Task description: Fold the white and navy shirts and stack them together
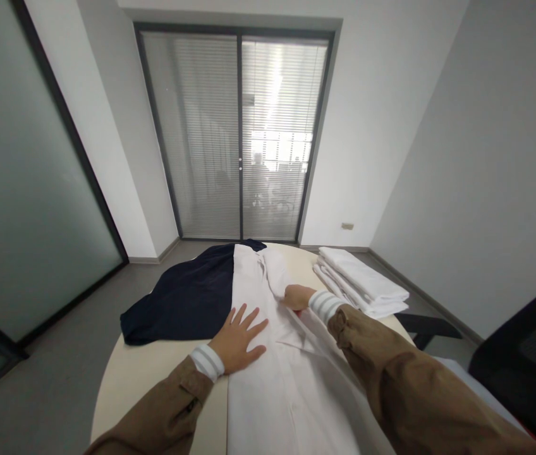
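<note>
A white garment with buttons down its front, which looks like a shirt or coat (268, 404), lies lengthwise over the table, its near end running out of view. My left hand (239, 338) rests flat on its left edge with fingers spread. On the other side, my right hand (298, 297) is closed on the garment's right part, where the cloth is raised into a fold. The fingertips of that hand are partly hidden. Dark navy cloth (182, 297) lies to the left, touching the white garment's far half.
Folded white cloths (363, 278) are stacked at the right of the round cream table (126, 385). A black chair (528, 354) stands close on the right. Beyond the table is a glazed partition with blinds (192, 139); a frosted glass panel (21, 164) is at left.
</note>
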Demonstrator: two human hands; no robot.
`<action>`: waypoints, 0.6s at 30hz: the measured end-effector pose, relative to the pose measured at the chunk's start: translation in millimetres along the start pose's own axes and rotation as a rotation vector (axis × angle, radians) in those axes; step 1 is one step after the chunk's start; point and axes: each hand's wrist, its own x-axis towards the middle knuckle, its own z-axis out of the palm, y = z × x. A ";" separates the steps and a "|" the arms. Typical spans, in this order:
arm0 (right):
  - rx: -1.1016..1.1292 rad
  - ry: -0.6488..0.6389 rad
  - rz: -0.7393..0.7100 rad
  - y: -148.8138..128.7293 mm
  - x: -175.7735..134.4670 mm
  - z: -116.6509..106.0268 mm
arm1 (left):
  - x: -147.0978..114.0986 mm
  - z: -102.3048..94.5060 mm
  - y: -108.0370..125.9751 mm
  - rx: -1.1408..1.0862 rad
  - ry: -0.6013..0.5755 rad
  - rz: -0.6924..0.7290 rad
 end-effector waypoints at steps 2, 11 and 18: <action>0.067 0.010 -0.024 0.2 -0.8 -0.9 | 0.3 0.6 0.3 0.006 0.006 -0.002; 0.372 -0.236 -0.071 11.6 -7.8 16.3 | 1.8 -3.1 3.2 0.003 -0.009 -0.003; 0.275 -0.541 -0.066 18.6 -35.1 3.5 | 3.7 1.7 1.7 0.001 0.013 0.010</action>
